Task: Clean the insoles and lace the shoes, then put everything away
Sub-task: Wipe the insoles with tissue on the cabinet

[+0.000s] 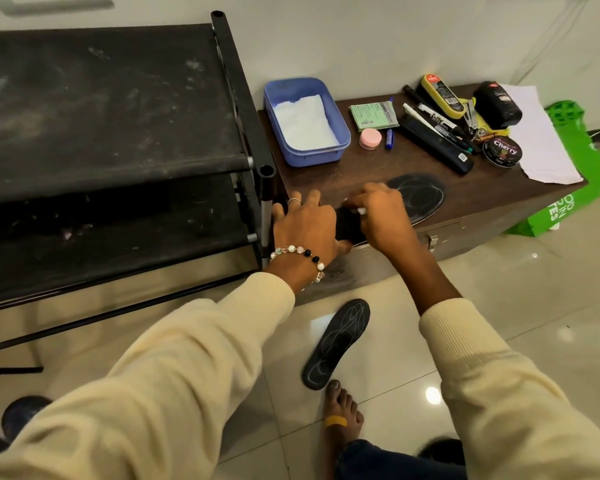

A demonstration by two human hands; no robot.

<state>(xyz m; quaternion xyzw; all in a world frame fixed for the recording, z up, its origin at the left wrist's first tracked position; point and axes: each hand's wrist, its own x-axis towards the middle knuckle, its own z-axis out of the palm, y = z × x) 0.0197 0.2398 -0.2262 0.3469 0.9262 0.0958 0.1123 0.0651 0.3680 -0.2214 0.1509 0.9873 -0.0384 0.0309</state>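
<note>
Down at the near edge of the brown cabinet (482, 202), both hands are working on one black insole (420, 197). The left hand (305, 226) is lying over its near end, fingers curled around it, while the right hand (378, 213) is pinching something small and white against it. A second insole (336, 344) is lying on the tiled floor, just beyond a bare foot (343, 410). Farther back are sitting a blue tub (340, 133), markers and a polish tin (502, 152).

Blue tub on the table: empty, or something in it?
Not empty: the blue tub holds a white tissue sheet lying across its bottom. No lid on it.
</note>
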